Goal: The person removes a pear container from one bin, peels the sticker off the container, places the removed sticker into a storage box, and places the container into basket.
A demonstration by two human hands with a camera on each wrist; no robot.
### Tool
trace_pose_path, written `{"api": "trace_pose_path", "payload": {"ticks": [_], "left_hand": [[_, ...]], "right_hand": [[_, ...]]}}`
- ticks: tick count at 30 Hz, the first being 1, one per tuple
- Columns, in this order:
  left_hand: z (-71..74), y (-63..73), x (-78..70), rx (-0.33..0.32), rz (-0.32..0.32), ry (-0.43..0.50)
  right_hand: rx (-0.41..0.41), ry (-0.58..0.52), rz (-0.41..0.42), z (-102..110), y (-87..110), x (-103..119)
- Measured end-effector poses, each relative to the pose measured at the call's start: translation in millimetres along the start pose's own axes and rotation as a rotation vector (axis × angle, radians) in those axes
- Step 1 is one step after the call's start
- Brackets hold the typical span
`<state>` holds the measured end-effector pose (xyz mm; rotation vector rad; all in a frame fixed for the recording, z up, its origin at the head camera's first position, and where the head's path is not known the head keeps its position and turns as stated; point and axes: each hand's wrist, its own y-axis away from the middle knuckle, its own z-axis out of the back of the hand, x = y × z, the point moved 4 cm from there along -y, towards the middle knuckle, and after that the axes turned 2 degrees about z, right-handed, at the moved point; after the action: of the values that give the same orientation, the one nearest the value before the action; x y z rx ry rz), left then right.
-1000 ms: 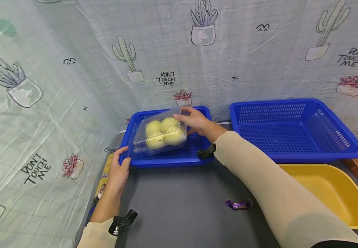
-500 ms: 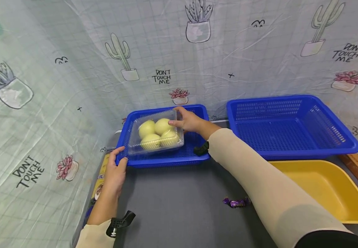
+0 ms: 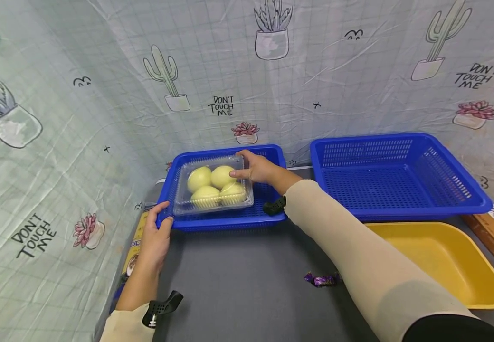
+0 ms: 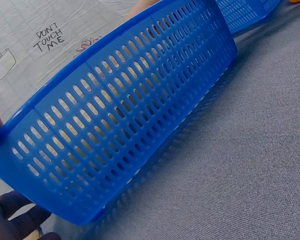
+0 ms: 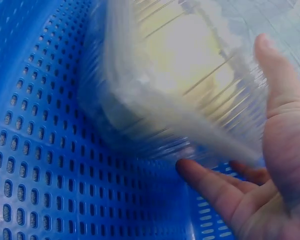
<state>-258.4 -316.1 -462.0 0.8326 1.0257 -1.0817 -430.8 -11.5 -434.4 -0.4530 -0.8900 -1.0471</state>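
A clear plastic clamshell box (image 3: 213, 209) with several pale yellow-green round fruits (image 3: 206, 197) inside lies low within the left blue basket (image 3: 230, 224). My right hand (image 3: 253, 169) holds the box's right side, thumb over the lid. In the right wrist view its fingers (image 5: 210, 187) reach to the lower edge of the blurred box. With my left hand (image 3: 156, 237) I grip the basket's front left corner at the rim. The left wrist view shows the slotted front wall of that basket (image 4: 120, 100), with the left fingers partly cut off at the frame's edge.
A second blue basket (image 3: 401, 213) stands to the right. In front of it is a yellow tub (image 3: 439, 256), partly behind the right sleeve. A purple-wrapped candy (image 3: 321, 280) lies on the grey tabletop (image 3: 238, 285). A yellow package (image 3: 136, 242) is beside the left forearm. Printed curtains hang behind and left.
The box has been lowered from a tilted position to lie flatter in the left basket, with my right hand following it down. My left hand stays at the basket's corner.
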Motion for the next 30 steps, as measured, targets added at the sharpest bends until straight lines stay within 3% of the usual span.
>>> {"api": "trace_pose_path", "payload": {"ticks": [11,17,21,24,30], "left_hand": [[-3.7,-1.0,-1.9,0.015,0.005,-0.012],[-3.0,0.1,1.3,0.031,0.018,-0.018],[-3.7,0.1,2.1,0.06,0.046,0.003],[-4.1,0.1,2.1,0.082,0.077,0.015],[-0.4,1.4,1.0,0.06,0.096,0.007]], "right_hand": [[0.01,0.004,-0.068,1,-0.7,-8],[-0.104,0.024,-0.116,8,1.7,-6],[-0.25,0.062,-0.08,20,5.0,0],[-0.328,0.027,-0.023,30,9.7,6],[-0.345,-0.089,0.058,48,27.7,22]]}}
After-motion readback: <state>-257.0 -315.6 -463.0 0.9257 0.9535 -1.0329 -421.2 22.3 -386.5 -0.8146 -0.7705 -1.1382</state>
